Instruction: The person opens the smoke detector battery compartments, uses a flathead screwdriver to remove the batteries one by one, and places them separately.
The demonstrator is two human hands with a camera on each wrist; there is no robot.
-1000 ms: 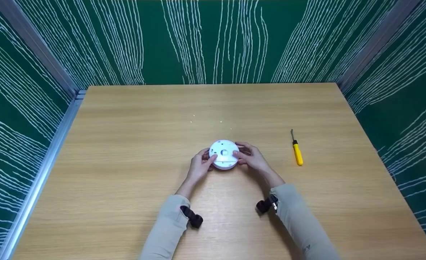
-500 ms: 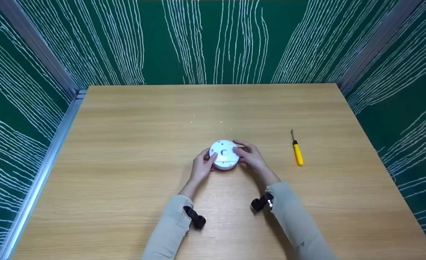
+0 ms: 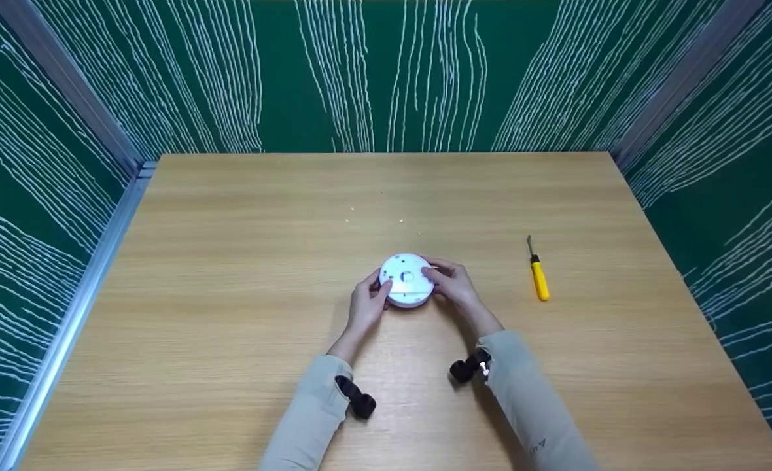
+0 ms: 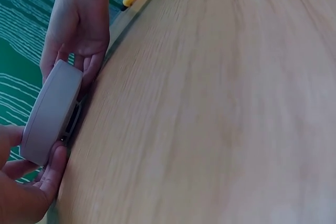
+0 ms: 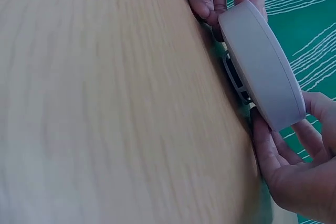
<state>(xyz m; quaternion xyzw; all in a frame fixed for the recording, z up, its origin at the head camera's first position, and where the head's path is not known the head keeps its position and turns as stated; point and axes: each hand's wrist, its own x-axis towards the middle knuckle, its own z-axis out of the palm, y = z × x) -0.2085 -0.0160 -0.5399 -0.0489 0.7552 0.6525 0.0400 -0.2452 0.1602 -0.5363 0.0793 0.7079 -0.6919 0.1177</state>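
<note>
Both my hands hold a round white smoke detector [image 3: 408, 288] near the middle of the table, its flat face with small holes and a square recess turned up. At its left rim, my left hand [image 3: 364, 302] pinches it, thumb on the face and fingers beneath. My right hand [image 3: 461, 289] grips the right rim the same way. In the left wrist view the thick side wall of the smoke detector [image 4: 50, 111] shows, with a dark slotted part on its underside. From the right wrist view, the smoke detector [image 5: 262, 66] is seen edge-on close over the table, fingertips under it.
A screwdriver [image 3: 539, 278] with a yellow handle lies on the table to the right, its shaft pointing away. Small pale crumbs [image 3: 400, 220] dot the wood beyond the hands. Green walls [image 3: 425, 78] with white lines enclose the table's back and sides.
My forearms have drawn slightly closer together, the left one shifting right and the right one shifting left. The smoke detector stays in almost the same spot, still held by both hands.
</note>
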